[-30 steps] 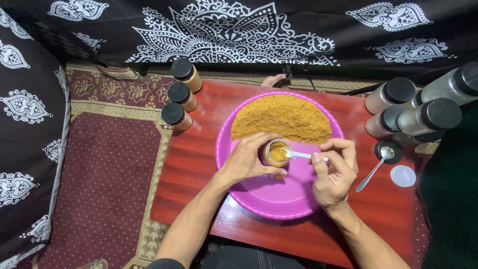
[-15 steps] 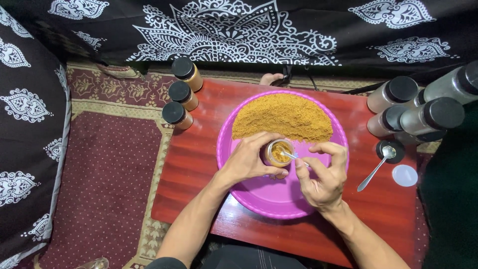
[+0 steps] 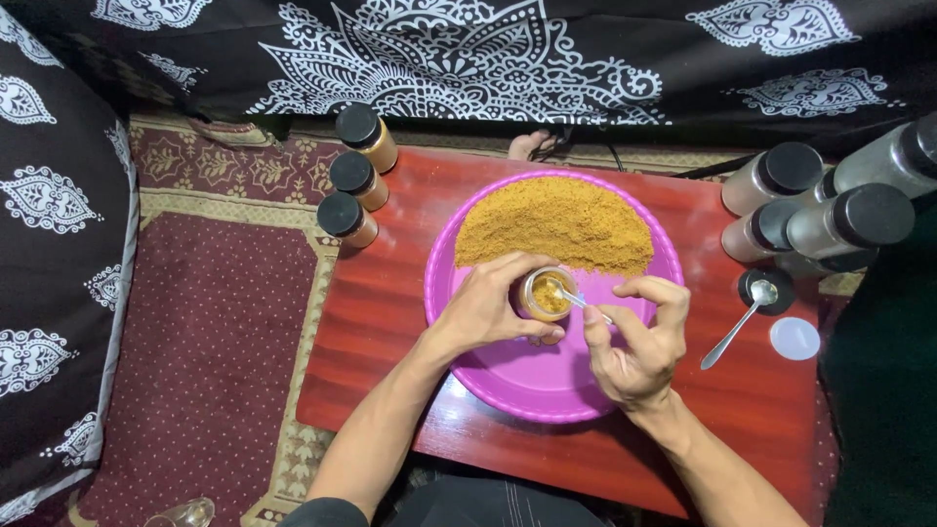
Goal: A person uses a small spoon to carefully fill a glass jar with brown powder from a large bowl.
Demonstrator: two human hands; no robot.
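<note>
From the head camera, the left hand (image 3: 488, 304) wraps its fingers around a small open jar (image 3: 547, 293) held over the purple basin (image 3: 508, 376), just near of the heap of orange-brown powder (image 3: 556, 222). The right hand (image 3: 634, 342) pinches a small spoon (image 3: 574, 298), bowl dipped in the jar. The jar looks light, rigid, likely smooth; gripping its sides suits it. Capped jars (image 3: 353, 181) stand far left on the red worktop (image 3: 376, 312).
</note>
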